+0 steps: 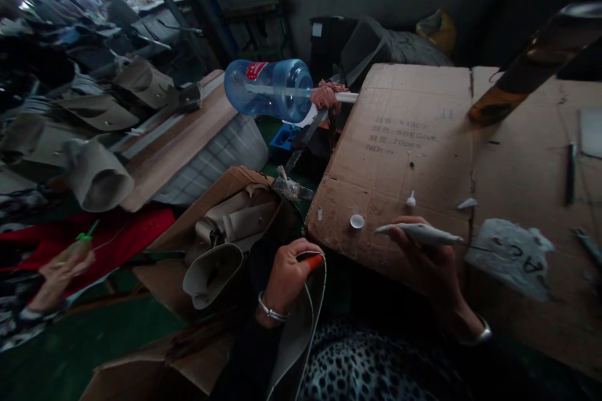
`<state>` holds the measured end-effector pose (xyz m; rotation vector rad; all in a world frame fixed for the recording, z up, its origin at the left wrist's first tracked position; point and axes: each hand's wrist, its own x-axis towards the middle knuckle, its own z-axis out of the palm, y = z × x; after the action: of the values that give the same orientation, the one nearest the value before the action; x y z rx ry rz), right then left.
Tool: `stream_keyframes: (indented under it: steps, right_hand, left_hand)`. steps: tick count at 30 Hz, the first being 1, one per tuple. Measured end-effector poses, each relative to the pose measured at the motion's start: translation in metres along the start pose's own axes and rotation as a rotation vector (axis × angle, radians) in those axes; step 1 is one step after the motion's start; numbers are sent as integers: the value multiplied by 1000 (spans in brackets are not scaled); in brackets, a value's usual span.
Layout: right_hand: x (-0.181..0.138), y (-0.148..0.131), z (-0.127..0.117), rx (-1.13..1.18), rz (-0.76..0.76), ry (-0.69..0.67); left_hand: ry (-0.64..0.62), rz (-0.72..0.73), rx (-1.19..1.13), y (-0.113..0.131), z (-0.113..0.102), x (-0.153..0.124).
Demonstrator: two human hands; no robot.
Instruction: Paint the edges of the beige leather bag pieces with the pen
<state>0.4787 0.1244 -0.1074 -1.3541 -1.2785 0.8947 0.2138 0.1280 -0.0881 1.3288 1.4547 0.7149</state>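
Observation:
My left hand [288, 270] is closed on an orange-handled tool [314, 260] and on the top edge of a dark boot-shaft piece with a pale lining [301, 332] that hangs over my lap. My right hand [426, 257] grips a white pen-like tool [423, 234] lying across its fingers, at the near edge of a cardboard-covered worktop [404, 131]. A small white cap [357, 221] and a tiny white nozzle [411, 200] sit on the cardboard just beyond that hand.
A blue water bottle [268, 89] lies on its side at the worktop's far left corner. An open box of leather pieces [226, 225] stands to my left. Another person's hand [63, 266] works at far left. Tools [570, 172] lie on the right.

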Motion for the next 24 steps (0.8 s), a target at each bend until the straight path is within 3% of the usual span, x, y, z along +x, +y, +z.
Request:
stream_keyframes:
  steps: [12,24]
  right_hand:
    - [2,12,7,-102,-38,-99]
    - [1,14,6,-14,25,-65]
  left_hand:
    - [-10,-125,9,-2,-8,6]
    - [-65,-66,41,-3,-17,5]
